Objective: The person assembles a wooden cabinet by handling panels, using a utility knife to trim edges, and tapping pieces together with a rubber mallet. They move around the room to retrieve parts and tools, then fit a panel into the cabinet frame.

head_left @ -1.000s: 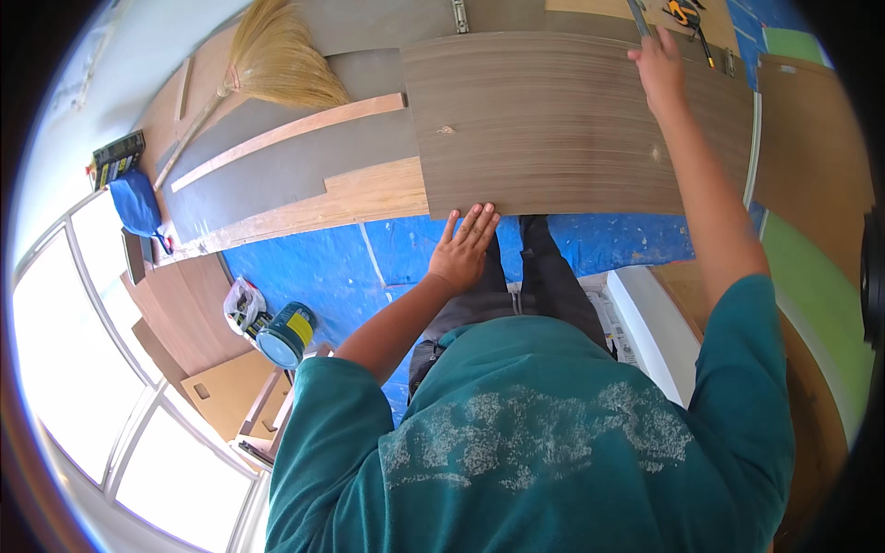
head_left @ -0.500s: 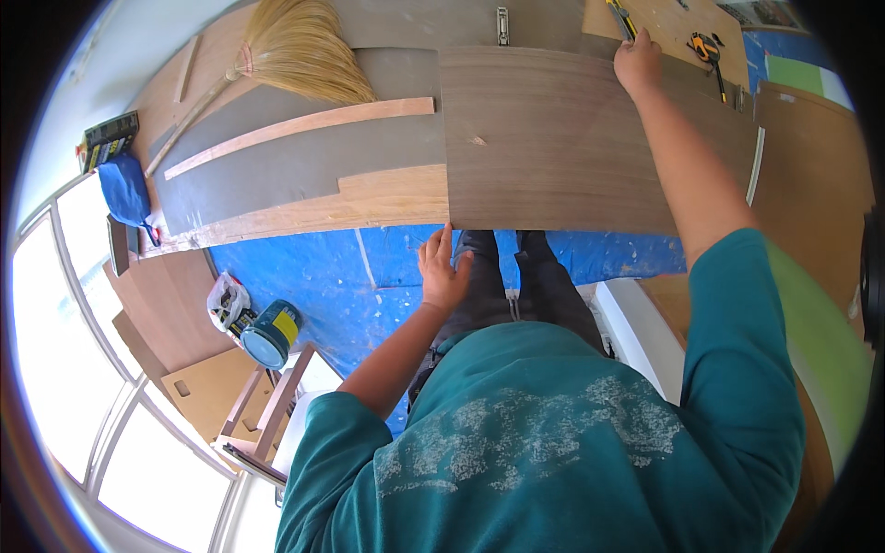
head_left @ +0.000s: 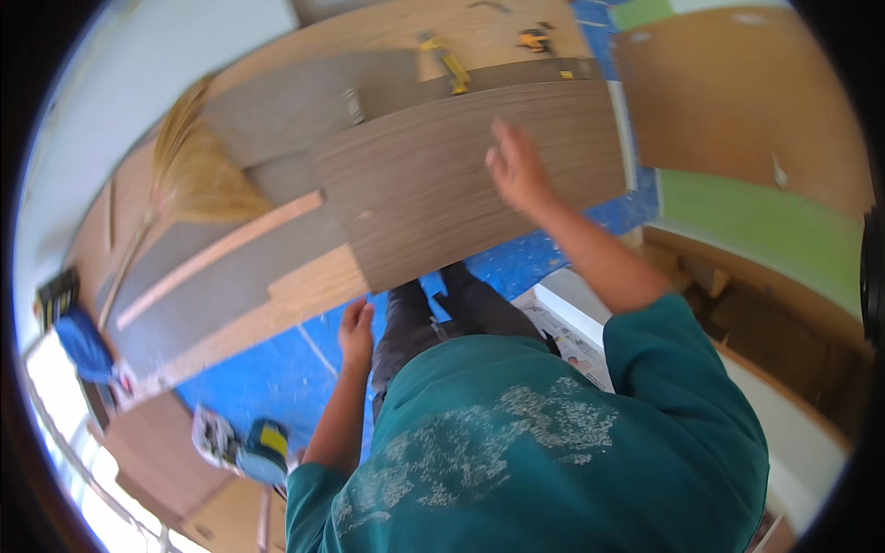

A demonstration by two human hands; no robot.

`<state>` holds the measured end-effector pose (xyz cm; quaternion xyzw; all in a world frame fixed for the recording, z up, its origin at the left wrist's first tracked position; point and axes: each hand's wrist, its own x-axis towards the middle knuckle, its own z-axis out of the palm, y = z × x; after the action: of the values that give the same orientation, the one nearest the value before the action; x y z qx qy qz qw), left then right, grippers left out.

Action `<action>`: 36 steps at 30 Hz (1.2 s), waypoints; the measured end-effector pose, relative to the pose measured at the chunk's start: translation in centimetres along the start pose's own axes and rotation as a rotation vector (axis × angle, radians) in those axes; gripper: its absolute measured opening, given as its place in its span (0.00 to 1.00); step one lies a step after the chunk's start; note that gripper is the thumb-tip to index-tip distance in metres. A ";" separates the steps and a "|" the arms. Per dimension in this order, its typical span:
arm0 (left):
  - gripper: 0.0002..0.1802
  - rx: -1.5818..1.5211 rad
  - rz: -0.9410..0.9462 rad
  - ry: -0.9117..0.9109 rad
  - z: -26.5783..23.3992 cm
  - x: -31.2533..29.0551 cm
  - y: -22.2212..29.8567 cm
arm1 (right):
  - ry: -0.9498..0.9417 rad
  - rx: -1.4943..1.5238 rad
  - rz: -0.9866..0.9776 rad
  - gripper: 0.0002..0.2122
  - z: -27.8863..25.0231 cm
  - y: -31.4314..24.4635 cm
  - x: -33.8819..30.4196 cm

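Over the brown panel (head_left: 433, 194), the right grip (head_left: 521, 173)

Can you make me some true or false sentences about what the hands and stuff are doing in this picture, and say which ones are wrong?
1. The right hand is gripping the long yellow tool. False: no tool shows in that hand; the yellow tool lies beyond the flat brown wood-grain panel.
2. The golden straw broom lies to the left of the panel. True.
3. The left hand is near the panel's closest left corner. True.
4. The round teal can with a yellow label stands on top of the panel. False: it is off the panel, beside a white plastic bag.
5. The person's short-sleeved shirt is teal. True.
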<state>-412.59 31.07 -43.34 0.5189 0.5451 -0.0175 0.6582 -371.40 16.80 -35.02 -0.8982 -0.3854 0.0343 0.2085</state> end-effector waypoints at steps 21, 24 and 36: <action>0.20 0.850 0.416 -0.657 23.8 -6.1 14.2 | -0.363 0.488 1.619 0.17 -15.6 18.4 -45.9; 0.17 0.843 0.434 -0.730 32.2 -8.2 13.7 | -0.290 0.496 1.253 0.16 -7.5 31.2 -56.7; 0.14 0.623 0.454 -0.739 59.3 -7.0 18.8 | -0.020 0.851 1.197 0.14 -19.4 53.0 -41.0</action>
<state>-362.89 -5.68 -33.56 0.7540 0.1199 -0.2175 0.6082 -359.86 -51.58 -42.72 -0.7960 0.2157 0.2972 0.4812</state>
